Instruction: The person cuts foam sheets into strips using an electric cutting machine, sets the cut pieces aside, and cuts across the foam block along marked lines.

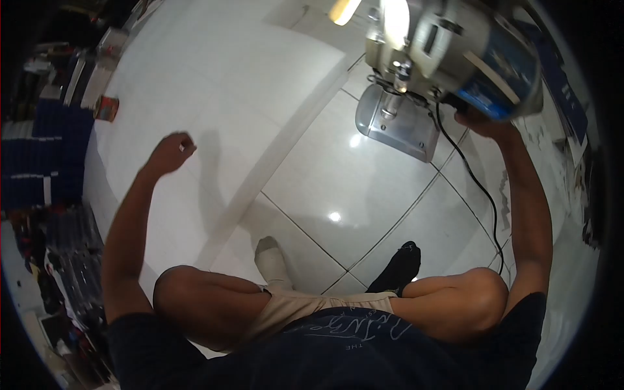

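Floor: pale glossy tile (312, 221), dark joints, lit by overhead glare. Landmark for all entries: the machine (448, 45).

Item, right hand (484, 123): at the near underside of the machine's blue-and-metal housing (504, 78), fingers largely hidden. It seems to bear on or grip it, probably to steady or steer the weight; how far the fingers close cannot be told.

Item, the machine: ahead and to the person's right, its flat metal base plate (403, 133) over bare tile; whether it touches down is unclear. The broad plate presumably serves to keep the tall body upright.

Item, black cord (481, 188): runs from the machine back toward the right knee, looped outward, perhaps to stay clear of the base plate.

Item, white layer (260, 84): left of the machine, spread broad and smooth, its long edge slanting past the plate.

Item, left hand (172, 155): well left of the machine, above the white layer, fingers curled loosely almost closed. A pale speck shows at the fingers, nail or small object uncertain. Held out, perhaps for balance.

Item, feet: nearer the body than the machine, one light sock (273, 260), one black sock (400, 263).

Item, dark-blue stacks (62, 156): far left of the machine, piled neatly, likely for storage.
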Available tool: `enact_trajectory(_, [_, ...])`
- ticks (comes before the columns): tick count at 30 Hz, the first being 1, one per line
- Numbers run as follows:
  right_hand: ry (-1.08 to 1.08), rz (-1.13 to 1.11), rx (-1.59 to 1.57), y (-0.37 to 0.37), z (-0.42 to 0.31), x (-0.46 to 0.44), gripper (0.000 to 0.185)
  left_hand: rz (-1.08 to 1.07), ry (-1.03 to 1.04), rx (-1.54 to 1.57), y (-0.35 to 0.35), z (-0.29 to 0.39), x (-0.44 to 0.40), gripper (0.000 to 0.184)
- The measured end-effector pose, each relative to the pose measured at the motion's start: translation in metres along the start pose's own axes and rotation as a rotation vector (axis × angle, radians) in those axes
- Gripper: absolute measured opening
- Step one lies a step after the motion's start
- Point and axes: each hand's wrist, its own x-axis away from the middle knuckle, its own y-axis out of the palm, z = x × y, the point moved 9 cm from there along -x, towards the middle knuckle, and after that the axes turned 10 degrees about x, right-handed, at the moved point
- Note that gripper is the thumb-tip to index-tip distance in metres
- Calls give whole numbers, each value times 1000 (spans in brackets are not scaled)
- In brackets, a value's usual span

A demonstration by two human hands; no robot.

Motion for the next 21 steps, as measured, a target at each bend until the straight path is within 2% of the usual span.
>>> enact_trajectory(2, [-27,17,29,-3,-20,12,45,-17,163,-233,5,-8,-28,26])
enact_trajectory(4, [-48,-43,-56,11,-19,18,47,101,227,-238,-1,11,-50,28])
enact_trajectory(5, [-56,-73,-98,19,-18,21,47,171,227,-113,-1,21,-54,30])
enact_trajectory(6, [-167,57,-144,21,-24,31,50,243,227,9,1,28,-57,32])
enact_trajectory(7, [-259,343,136,0,-41,48,52,249,263,6,14,30,-59,35])
enact_trajectory(10, [-136,132,101,-6,-80,47,50,268,263,-60,36,31,-51,47])
enact_trajectory(11, [-278,202,267,-14,-108,53,48,263,265,-175,44,33,-46,56])
enact_trajectory(12, [-410,297,436,-25,-140,59,47,289,274,-168,42,29,-43,56])
enact_trajectory(13, [-411,274,449,-24,-150,60,47,287,232,-94,43,29,-47,61])
enact_trajectory(15, [-322,181,324,-20,-168,60,47,256,200,30,48,32,-57,75])
enact_trajectory(19, [-236,92,163,-12,-201,49,46,296,320,-13,55,51,-67,89])
enact_trajectory(21, [-236,75,134,-5,-218,41,45,279,345,-18,69,53,-76,88])
